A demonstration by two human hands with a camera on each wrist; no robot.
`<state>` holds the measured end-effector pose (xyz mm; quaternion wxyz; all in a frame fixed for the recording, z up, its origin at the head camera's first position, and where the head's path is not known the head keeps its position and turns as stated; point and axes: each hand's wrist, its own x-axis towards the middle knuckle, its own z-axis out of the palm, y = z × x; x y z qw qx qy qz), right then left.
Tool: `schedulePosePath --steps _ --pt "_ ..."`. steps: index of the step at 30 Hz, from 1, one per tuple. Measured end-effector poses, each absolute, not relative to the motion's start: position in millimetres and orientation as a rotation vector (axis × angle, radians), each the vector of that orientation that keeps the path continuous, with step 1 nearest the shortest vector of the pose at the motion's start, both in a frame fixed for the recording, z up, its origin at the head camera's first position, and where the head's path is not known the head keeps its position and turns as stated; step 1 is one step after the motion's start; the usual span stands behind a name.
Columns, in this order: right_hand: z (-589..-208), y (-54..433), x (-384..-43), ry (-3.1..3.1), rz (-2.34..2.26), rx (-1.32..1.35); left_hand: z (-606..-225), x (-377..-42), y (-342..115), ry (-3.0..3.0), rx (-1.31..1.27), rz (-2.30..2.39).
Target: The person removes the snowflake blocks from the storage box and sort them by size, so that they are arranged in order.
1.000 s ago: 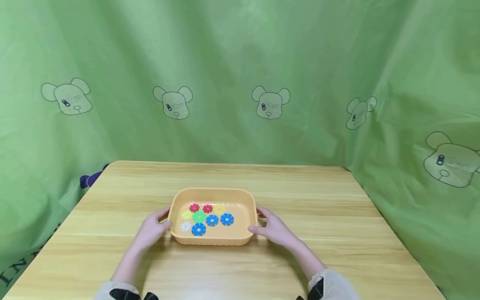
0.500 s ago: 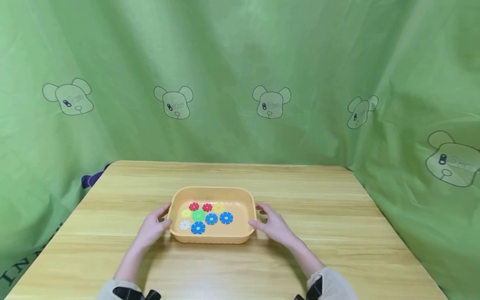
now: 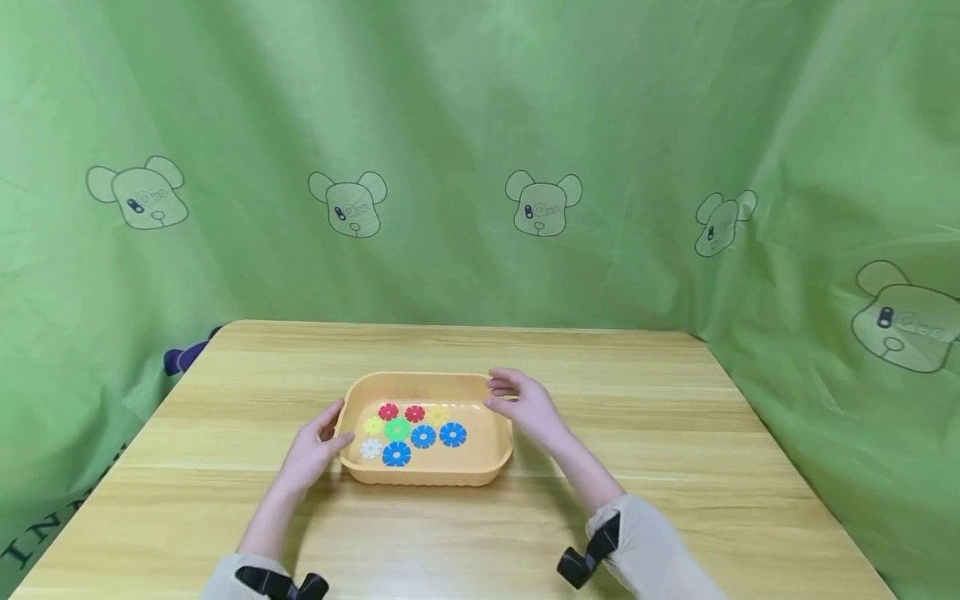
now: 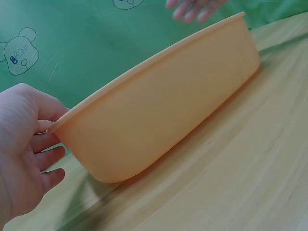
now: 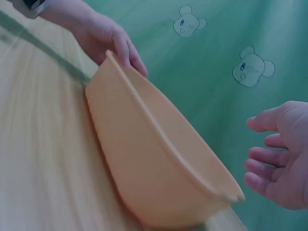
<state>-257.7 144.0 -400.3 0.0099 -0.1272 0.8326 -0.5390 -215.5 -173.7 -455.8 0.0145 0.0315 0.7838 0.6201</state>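
A peach-coloured plastic tray with rounded corners sits on the table in the head view. Flat toothed plastic snowflake discs lie in it: several blue, such as one blue disc, a green disc, red discs, yellow discs and a white disc. My left hand grips the tray's left end, thumb over the rim and fingers outside, as the left wrist view shows. Over the back right corner hovers my right hand, fingers loosely bent, apart from the rim in the right wrist view.
The wooden table extends around the tray on all sides. A green curtain printed with bear heads hangs behind and at both sides. A purple object shows past the table's left edge. Black straps ring both sleeves.
My right hand has let go of the tray's right end and moved up and left, over the back right corner. My left thumb has shifted slightly farther over the rim. The tray stays nearly in place.
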Motion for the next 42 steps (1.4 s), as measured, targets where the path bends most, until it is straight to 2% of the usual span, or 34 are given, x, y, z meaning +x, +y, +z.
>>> schedulePosePath --steps 10,26,42 --pt "-408.3 99.4 -276.7 2.338 -1.721 -0.17 -456.6 -216.4 -170.6 2.464 0.074 1.943" --pt "-443.4 72.0 -294.7 2.682 -1.336 -0.136 -455.1 -214.2 -169.2 2.469 0.026 1.988" --pt "-453.3 63.9 -296.5 2.835 -1.142 -0.197 -459.3 -216.3 -170.4 2.476 0.019 1.992"
